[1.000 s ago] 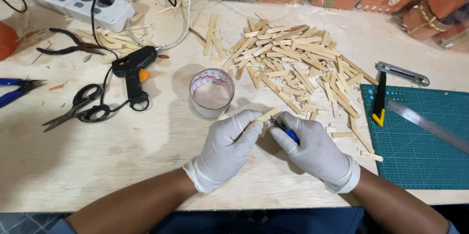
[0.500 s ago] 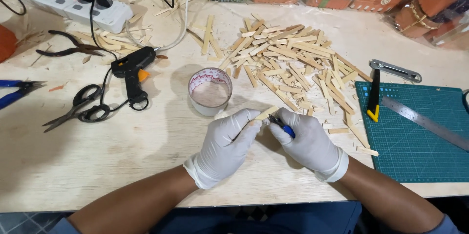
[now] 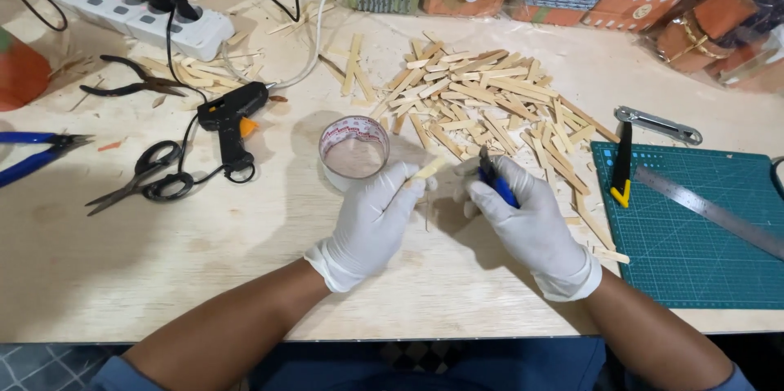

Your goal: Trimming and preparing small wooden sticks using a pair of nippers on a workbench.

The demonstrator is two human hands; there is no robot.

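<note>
A short wooden stick (image 3: 428,169) sits pinched in the left hand (image 3: 371,223), fingers closed on its lower end, just above the surface (image 3: 204,268) near the tape roll (image 3: 354,152). The right hand (image 3: 523,219) grips a blue-handled cutter (image 3: 496,183), fingers wrapped tight, tip apart from the stick. This looks like trimming; a cut would call for bringing the blade to the stick. The stick pile (image 3: 482,109) lies behind.

On the pale plywood table (image 3: 163,277), the heap of cut wooden sticks (image 3: 482,105) lies behind both hands, a clear round tape roll (image 3: 353,152) just left of it, a black glue gun (image 3: 229,117) further left, the green gridded cutting mat (image 3: 694,236) right.
</note>
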